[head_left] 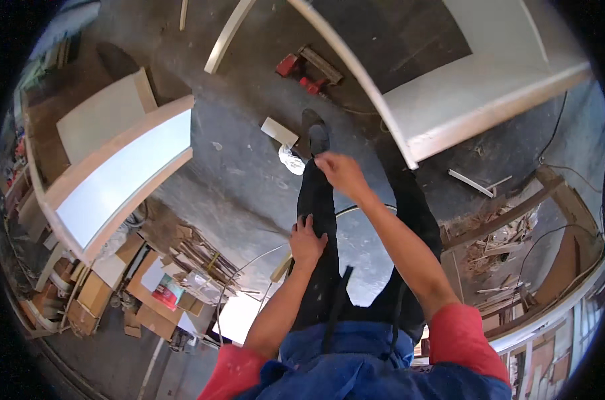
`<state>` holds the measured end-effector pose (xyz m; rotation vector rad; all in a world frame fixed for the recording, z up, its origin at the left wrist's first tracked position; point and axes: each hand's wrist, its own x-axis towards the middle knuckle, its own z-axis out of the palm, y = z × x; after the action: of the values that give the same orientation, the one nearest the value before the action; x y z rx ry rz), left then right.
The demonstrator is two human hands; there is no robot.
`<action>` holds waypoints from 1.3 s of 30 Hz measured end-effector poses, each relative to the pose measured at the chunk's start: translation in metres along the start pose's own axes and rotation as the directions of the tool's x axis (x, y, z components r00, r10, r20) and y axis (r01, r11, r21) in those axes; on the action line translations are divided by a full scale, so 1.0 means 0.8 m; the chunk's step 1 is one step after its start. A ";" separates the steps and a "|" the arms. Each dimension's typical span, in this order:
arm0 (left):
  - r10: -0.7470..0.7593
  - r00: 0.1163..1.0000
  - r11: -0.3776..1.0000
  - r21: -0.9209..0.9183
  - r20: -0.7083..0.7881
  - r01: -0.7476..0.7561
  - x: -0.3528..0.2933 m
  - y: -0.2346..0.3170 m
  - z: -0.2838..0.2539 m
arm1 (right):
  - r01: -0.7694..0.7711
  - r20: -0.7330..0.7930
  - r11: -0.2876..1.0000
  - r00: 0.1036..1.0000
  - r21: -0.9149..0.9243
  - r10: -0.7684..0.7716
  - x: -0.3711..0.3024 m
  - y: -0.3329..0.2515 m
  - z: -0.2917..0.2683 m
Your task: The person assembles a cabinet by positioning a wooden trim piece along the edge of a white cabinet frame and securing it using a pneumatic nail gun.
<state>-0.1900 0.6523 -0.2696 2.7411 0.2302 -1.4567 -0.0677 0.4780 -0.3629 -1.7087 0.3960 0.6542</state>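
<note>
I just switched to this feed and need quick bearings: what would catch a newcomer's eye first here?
The person's own two bare hands, mid-frame: the left hand rests on the left thigh of the black trousers, and the right hand reaches down toward the left shin. Around them, large white panels stand out: one panel lies at left, a white frame at upper right. A red power tool lies on the concrete floor, top centre.

Flattened brown cardboard boxes (149,313) lie heaped on floor, lower left. Among them, one flat rectangular package (170,291) with red and teal printed face, beside a bundle of wood strips. No signs or screens visible.
</note>
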 end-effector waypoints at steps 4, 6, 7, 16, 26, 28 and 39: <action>0.090 0.994 0.994 -0.061 -0.055 -0.093 0.014 -0.036 -0.012 | -0.006 -0.150 0.990 0.989 -0.142 -0.016 0.200 0.060 0.092; 0.079 0.994 0.983 -0.158 -0.069 -0.089 0.023 -0.040 -0.016 | 0.010 -0.247 0.931 0.963 -0.364 -0.107 0.305 0.120 0.104; 0.066 0.996 0.985 -0.156 -0.063 -0.075 0.024 -0.047 -0.014 | 0.024 -0.287 0.877 0.940 -0.479 -0.182 0.349 0.146 0.118; 0.041 0.992 0.986 -0.158 -0.119 -0.060 0.017 -0.057 -0.015 | -0.065 -0.182 0.644 0.976 -0.762 -0.116 0.432 0.157 0.175; 0.179 0.971 0.983 0.077 -0.158 -0.168 0.004 -0.005 0.020 | 0.191 0.246 0.588 0.969 -0.786 0.014 0.200 0.277 0.102; 0.249 0.955 0.964 0.136 -0.162 -0.229 0.002 0.011 0.027 | 0.083 0.059 0.682 0.997 -0.726 -0.058 0.129 0.333 0.057; 0.118 0.927 0.979 -0.112 -0.357 -0.168 -0.002 0.145 0.056 | 0.023 0.127 0.489 0.975 -0.872 0.182 -0.092 0.395 -0.336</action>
<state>-0.2108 0.5330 -0.2981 2.8105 0.1298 -0.8761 -0.2530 0.1361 -0.5252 -2.5730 -0.0632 1.2379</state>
